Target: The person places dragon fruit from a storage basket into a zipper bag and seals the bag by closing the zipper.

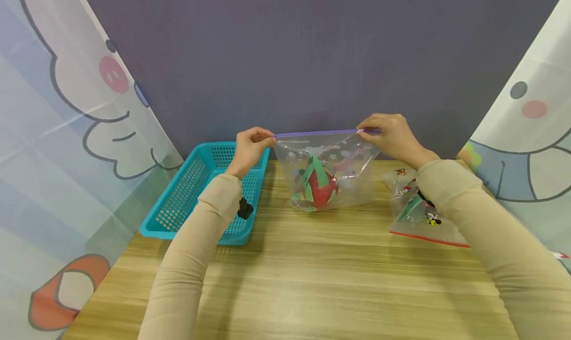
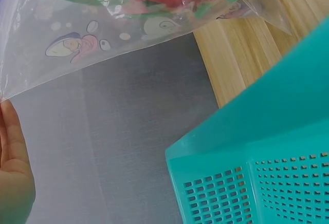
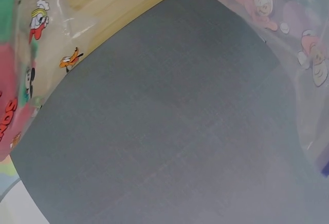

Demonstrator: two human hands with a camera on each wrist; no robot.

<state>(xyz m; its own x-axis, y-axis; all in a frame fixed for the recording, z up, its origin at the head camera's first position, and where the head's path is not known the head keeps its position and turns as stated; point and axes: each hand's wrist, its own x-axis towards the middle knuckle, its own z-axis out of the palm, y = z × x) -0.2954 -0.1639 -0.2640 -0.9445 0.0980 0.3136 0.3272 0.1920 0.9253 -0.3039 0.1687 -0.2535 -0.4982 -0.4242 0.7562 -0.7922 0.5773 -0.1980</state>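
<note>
A clear zip bag (image 1: 357, 186) with a purple top strip hangs upright over the table, faint cartoon prints on it. Inside lies a red and green object (image 1: 322, 189) that looks like a toy dragon fruit. My left hand (image 1: 251, 149) pinches the bag's top left corner, which the left wrist view also shows beside the fingers (image 2: 13, 136). At the strip's other end, my right hand (image 1: 392, 134) pinches the purple edge near a small pale slider (image 1: 360, 131). In the right wrist view that hand is out of sight.
A turquoise plastic basket (image 1: 153, 228) stands at the left, partly behind my left forearm. To the right, a second zip bag (image 1: 412, 223) with a red strip and cartoon figures lies on the wooden table (image 1: 303, 280), partly covered by my right sleeve. A grey wall (image 1: 312, 57) rises behind.
</note>
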